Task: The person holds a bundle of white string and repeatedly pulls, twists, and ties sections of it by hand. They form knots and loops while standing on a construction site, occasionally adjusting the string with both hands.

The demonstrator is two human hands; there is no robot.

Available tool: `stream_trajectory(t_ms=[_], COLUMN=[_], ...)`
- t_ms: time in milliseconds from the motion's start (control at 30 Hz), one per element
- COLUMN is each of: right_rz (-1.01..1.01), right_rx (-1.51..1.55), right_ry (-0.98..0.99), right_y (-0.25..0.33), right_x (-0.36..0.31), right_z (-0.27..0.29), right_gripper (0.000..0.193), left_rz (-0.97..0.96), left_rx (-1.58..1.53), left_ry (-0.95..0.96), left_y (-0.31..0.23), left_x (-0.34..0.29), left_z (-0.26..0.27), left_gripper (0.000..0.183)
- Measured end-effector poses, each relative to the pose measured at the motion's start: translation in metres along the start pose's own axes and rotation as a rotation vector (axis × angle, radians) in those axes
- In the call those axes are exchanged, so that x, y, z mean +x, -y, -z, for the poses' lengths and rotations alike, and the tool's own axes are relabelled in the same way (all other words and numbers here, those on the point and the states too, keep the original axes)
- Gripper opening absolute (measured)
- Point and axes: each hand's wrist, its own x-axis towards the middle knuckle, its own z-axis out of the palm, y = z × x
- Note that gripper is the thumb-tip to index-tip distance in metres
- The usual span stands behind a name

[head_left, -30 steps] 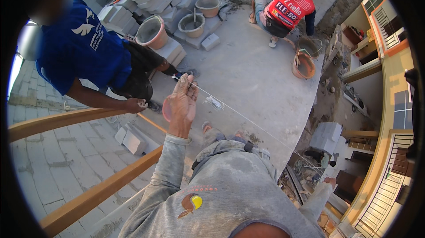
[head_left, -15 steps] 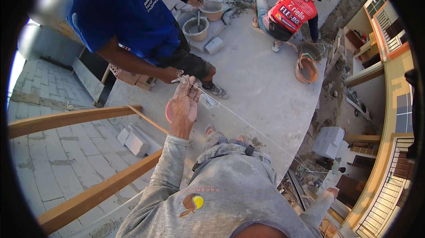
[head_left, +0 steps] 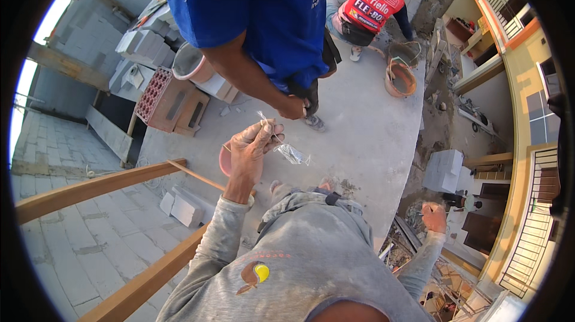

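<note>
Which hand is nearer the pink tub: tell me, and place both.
Left. The left hand is just right of the pink tub in the picture, partly covering it; the right hand is far off to its right.

The left hand (head_left: 250, 144) pinches white string (head_left: 262, 116) near a blue-shirted person (head_left: 269, 22).

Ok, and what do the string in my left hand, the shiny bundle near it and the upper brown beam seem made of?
String: perhaps nylon or cotton; thin, pale, loose-ended.
Bundle: possibly clear plastic or fine line; it glints and looks tangled.
Upper beam: likely wood; squared, brown, fairly matte.
</note>
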Motion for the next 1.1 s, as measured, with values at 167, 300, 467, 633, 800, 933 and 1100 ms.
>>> stream_trajectory(t_ms=[167,300,467,633,800,933,1100], right_rz=[0.604,0.772,0.658,0.694,0.652,0.533,0.473], right_rx=[0.688,0.709,0.735,0.748,0.81,0.851,0.902], right_ry=[0.157,0.223,0.47,0.498,0.48,0.587,0.666], right_y=[0.323,0.431,0.459,0.469,0.477,0.474,0.47], right_x=[-0.027,-0.033,-0.039,-0.051,-0.064,-0.068,-0.068], right_z=[-0.003,-0.019,-0.042,-0.055,-0.067,-0.073,-0.084], right_gripper=[0.03,0.023,0.019,0.019,0.019,0.02,0.027], left_rz=[0.004,0.002,0.008,0.027,0.082,0.041,-0.032], left_rx=[0.148,0.172,0.19,0.271,0.301,0.365,0.472], left_ry=[0.254,0.418,0.429,0.448,0.491,0.548,0.674], left_y=[-0.01,-0.018,-0.028,-0.035,-0.041,-0.049,-0.058], left_x=[-0.011,-0.015,-0.017,-0.016,-0.01,-0.006,-0.001], left_z=[-0.003,0.008,0.033,0.058,0.074,0.084,0.092], left_gripper=[0.027,0.025,0.024,0.026,0.032,0.053,0.073])
